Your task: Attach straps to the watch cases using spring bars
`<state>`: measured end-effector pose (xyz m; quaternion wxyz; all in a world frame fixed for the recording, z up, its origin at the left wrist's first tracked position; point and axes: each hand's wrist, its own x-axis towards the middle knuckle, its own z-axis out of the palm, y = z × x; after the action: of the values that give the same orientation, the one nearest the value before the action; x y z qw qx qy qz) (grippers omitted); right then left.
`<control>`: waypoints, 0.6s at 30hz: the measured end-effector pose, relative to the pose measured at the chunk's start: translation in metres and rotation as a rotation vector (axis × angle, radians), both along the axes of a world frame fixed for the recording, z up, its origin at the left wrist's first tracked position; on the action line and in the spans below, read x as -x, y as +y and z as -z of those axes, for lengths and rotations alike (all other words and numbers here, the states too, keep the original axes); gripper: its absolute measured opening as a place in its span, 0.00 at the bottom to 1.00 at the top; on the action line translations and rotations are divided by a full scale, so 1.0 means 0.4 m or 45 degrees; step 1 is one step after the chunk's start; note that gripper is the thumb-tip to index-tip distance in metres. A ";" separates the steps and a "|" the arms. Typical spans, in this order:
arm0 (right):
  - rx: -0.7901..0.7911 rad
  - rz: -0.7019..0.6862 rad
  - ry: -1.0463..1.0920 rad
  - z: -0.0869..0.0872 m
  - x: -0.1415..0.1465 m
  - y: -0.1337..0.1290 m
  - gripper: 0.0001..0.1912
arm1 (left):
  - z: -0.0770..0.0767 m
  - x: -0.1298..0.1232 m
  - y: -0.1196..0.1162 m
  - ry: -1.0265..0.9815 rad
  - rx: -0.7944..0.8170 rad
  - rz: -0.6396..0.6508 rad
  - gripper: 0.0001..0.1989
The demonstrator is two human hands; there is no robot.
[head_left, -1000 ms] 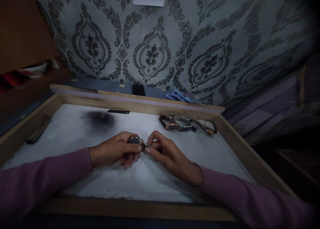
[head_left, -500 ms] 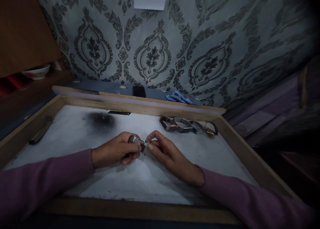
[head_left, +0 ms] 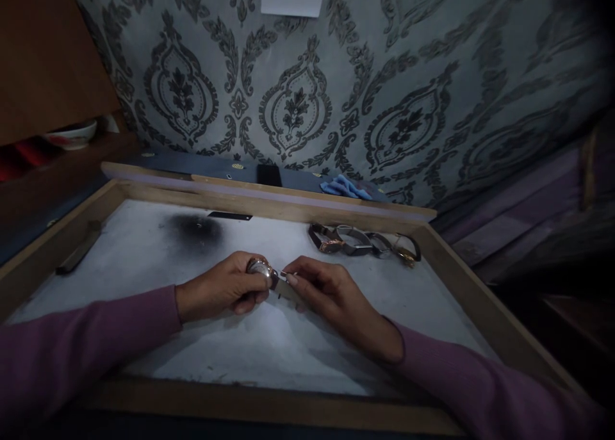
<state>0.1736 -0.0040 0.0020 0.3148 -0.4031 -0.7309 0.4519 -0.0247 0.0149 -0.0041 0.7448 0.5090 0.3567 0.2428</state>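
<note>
A wristwatch [head_left: 259, 269] with a round case and rose-gold-coloured rim is gripped in my left hand [head_left: 225, 283], thumb across its lower edge. From the case a greyish strap [head_left: 287, 291] runs right, passing under the fingers of my right hand [head_left: 331, 293]. Those fingers are closed on the strap, with a small shiny piece between thumb and forefinger that is too small to identify. Both hands are just above the white bottom of a shallow wooden-framed tray [head_left: 250, 389].
Several watches [head_left: 355, 240] lie in a row at the tray's back right. A flat black strip [head_left: 230, 215] is at the back, and a dark long object [head_left: 79, 248] lies by the left wall. Beyond the rim are a black phone-like slab [head_left: 268, 175] and a blue cloth [head_left: 346, 186].
My right hand has shifted slightly right and its forefinger has flattened from a raised curl. More of the strap shows between the hands. The left hand keeps its hold on the wristwatch.
</note>
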 end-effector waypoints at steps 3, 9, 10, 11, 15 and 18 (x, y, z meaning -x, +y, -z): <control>0.022 0.007 0.023 -0.001 0.001 -0.003 0.09 | 0.003 0.000 0.003 -0.002 -0.001 -0.011 0.06; 0.049 -0.011 0.036 0.003 0.004 -0.004 0.10 | 0.011 -0.002 0.003 -0.031 -0.013 -0.017 0.05; 0.058 -0.013 0.040 0.004 0.004 -0.004 0.10 | 0.012 -0.002 0.002 -0.030 -0.015 -0.014 0.05; 0.064 -0.012 0.043 0.006 0.004 -0.004 0.11 | 0.012 -0.003 0.002 -0.027 -0.017 -0.013 0.05; 0.065 -0.014 0.028 0.012 0.003 -0.005 0.14 | 0.011 -0.003 0.003 -0.024 -0.028 -0.024 0.06; 0.062 0.003 0.005 0.015 0.002 -0.006 0.16 | 0.010 -0.002 0.003 -0.026 -0.027 -0.028 0.06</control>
<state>0.1728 -0.0062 -0.0039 0.3067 -0.4107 -0.7186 0.4700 -0.0239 0.0159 -0.0081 0.7403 0.5103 0.3522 0.2599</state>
